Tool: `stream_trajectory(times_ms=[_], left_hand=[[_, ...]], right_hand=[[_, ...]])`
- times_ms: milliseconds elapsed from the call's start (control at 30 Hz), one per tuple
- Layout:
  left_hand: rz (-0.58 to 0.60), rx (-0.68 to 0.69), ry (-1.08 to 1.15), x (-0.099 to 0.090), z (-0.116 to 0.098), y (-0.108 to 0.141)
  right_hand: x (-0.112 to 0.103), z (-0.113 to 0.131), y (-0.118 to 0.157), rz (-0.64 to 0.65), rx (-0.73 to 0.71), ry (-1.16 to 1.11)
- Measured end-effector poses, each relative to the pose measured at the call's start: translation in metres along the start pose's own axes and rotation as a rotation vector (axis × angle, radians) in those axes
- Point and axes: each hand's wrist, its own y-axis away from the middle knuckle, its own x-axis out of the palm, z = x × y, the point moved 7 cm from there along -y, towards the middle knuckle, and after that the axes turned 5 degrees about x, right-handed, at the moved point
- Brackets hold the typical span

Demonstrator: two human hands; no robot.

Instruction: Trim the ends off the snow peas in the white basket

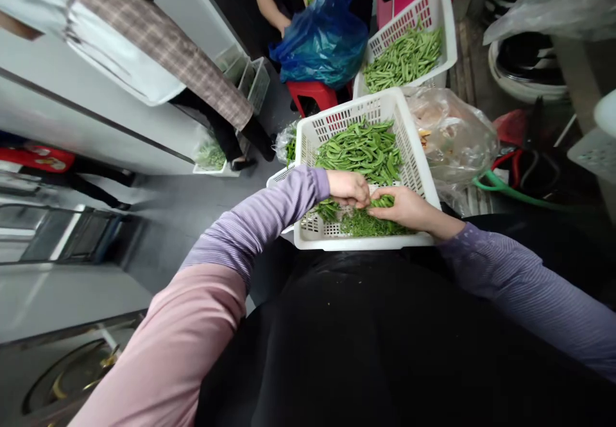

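Note:
A white plastic basket [416,157] rests by my lap, with a heap of green snow peas [362,148] on its far side. Thin green trimmings [368,223] lie along its near side, beside a small bunch of pods at the left. Over the basket's middle, my left hand [349,187] is closed in a pinch; whatever sits between its fingertips is too small to make out. Just to its right, fingertips nearly meeting it, my right hand [404,209] curls around several snow peas that show between thumb and fingers.
Behind stands another white basket [450,26] of green pods. A person opposite handles pods over a blue plastic bag [320,38] on a red stool [315,93]. A clear bag [452,131] touches the basket's right. Another person carrying a white tub [120,61] stands left.

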Motion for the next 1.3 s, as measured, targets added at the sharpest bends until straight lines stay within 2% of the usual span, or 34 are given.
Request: stream_trajectory(times_ms=[100,167,200,267,333,400,467,533,600,733,833,933,1000,1133,1300], left_hand=[[-0.227,0.173,0.393,-0.009,0.004,0.005],[-0.370,0.204,0.430,-0.003,0.021,0.001],[-0.393,0.168,0.374,0.007,0.033,-0.004],[-0.340,0.011,0.135,0.033,0.066,-0.016],[-0.312,-0.106,-0.158,0.052,0.096,-0.025],[-0.363,-0.203,-0.363,0.056,0.121,-0.028],[-0.449,-0.325,-0.475,0.048,0.140,-0.026],[-0.485,-0.429,-0.516,0.038,0.153,-0.024],[-0.464,-0.471,-0.519,0.031,0.159,-0.025],[-0.482,-0.435,-0.518,0.021,0.150,-0.021],[-0.617,-0.368,-0.421,0.009,0.126,-0.003],[-0.791,-0.226,0.039,0.002,0.094,0.017],[-0.813,-0.113,0.353,0.005,0.072,0.023],[-0.845,0.027,0.661,0.014,0.039,0.026],[-0.914,0.036,0.849,0.020,0.029,0.030]], right_hand=[[-0.011,-0.003,-0.003,-0.071,0.043,-0.341],[-0.026,-0.013,-0.008,-0.190,0.114,-0.612],[-0.036,-0.020,-0.009,-0.274,0.148,-0.743],[-0.056,-0.035,-0.010,-0.433,0.208,-0.972],[-0.071,-0.044,-0.011,-0.496,0.234,-1.124],[-0.075,-0.043,-0.013,-0.439,0.235,-1.183],[-0.067,-0.038,-0.015,-0.331,0.251,-1.170],[-0.053,-0.035,-0.016,-0.244,0.292,-1.142],[-0.040,-0.036,-0.017,-0.196,0.339,-1.122],[-0.033,-0.037,-0.018,-0.190,0.362,-0.977],[-0.034,-0.029,-0.016,-0.232,0.293,-0.557],[-0.018,-0.015,-0.013,-0.167,0.197,-0.079],[-0.005,-0.007,-0.012,-0.119,0.110,0.086],[0.001,-0.002,-0.007,-0.163,-0.027,0.193],[-0.006,0.001,0.000,-0.230,-0.133,0.228]])
